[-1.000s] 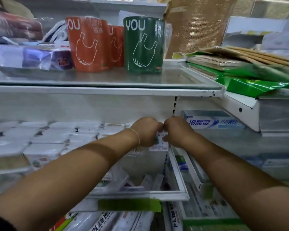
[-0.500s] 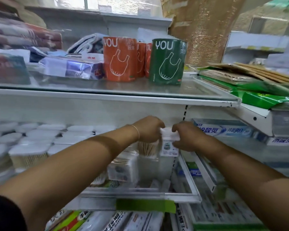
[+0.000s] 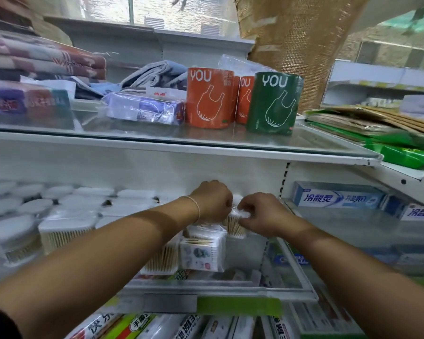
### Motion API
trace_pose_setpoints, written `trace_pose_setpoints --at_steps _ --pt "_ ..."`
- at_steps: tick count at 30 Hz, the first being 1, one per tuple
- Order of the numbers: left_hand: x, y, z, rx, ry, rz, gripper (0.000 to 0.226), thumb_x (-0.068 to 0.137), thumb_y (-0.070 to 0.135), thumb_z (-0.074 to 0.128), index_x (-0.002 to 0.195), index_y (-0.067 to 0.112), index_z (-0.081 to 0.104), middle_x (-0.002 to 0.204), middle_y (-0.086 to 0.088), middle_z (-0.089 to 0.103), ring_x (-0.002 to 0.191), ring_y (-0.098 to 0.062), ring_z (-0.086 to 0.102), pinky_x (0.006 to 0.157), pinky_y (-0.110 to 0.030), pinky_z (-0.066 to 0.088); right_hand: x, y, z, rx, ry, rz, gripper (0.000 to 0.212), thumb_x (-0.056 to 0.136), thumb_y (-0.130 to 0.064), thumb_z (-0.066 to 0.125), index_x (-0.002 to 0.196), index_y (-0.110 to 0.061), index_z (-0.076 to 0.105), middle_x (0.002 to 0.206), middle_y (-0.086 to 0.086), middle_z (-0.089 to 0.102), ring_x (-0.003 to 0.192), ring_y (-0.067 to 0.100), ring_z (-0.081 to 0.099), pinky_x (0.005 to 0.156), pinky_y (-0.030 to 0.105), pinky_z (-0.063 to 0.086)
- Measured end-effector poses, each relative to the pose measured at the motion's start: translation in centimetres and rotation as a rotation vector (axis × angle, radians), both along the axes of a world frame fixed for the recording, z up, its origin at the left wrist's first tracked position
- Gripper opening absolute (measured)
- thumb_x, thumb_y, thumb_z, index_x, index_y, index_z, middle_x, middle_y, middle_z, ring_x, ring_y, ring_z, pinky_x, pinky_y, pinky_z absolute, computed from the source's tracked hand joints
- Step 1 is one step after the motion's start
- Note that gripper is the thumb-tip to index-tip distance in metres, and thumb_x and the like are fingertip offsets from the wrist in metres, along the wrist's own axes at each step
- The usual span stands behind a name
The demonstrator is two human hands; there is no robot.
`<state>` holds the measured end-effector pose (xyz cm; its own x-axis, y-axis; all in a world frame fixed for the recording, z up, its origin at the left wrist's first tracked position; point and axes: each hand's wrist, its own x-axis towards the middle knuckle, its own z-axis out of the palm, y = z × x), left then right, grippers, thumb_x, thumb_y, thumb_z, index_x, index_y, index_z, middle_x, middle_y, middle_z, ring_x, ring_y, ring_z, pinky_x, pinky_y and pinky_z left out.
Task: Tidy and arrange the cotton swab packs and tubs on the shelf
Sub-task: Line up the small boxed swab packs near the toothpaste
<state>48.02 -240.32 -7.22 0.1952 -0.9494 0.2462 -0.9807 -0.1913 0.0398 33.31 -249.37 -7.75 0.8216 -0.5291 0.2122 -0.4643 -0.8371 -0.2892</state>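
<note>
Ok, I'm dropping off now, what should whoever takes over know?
Hands: the left hand and right hand both grip the top of a clear plastic pack of wooden-stick cotton swabs, fingers curled on it.
Things: that pack is at the back right of the white middle shelf, above a clear square swab box with a printed label; white-lidded round swab tubs stand in rows to the left.
Done: the tubs look lined up.
Left: seat this pack, then probably straighten the packs below it.
</note>
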Motion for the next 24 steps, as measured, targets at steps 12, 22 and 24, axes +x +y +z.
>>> trace_pose_setpoints --at_steps 12,22,24 --pt "1.0 0.1 1.0 -0.081 0.209 -0.110 0.020 0.093 0.034 0.055 0.093 0.023 0.071 0.098 0.002 0.070 0.088 -0.018 0.060 0.079 -0.034 0.049 -1.2 -0.3 1.2 0.171 -0.135 -0.080 0.028 0.076 -0.023 0.081 0.102 -0.020 0.074 0.089 -0.004 0.072 0.075 0.011 0.068 0.072 0.030 0.059" --pt "-0.8 -0.2 4.7 -0.139 1.051 0.085 0.039 0.101 0.040 0.044 0.111 0.005 0.057 0.101 -0.016 0.066 0.069 -0.029 0.073 0.068 -0.035 0.056 -2.3 -0.4 4.7 0.180 -0.357 -0.029 0.024 0.073 -0.014 0.084 0.083 -0.030 0.069 0.077 -0.005 0.065 0.066 0.010 0.060 0.055 0.019 0.047" --pt "-1.3 -0.3 5.2 -0.126 1.162 0.095 0.029 0.097 0.024 0.053 0.111 -0.001 0.058 0.096 -0.020 0.069 0.072 -0.031 0.072 0.066 -0.035 0.057 -2.2 -0.2 4.6 0.133 -0.374 0.000 0.026 0.072 -0.013 0.083 0.082 -0.031 0.069 0.079 -0.005 0.064 0.069 0.013 0.060 0.060 0.022 0.052"
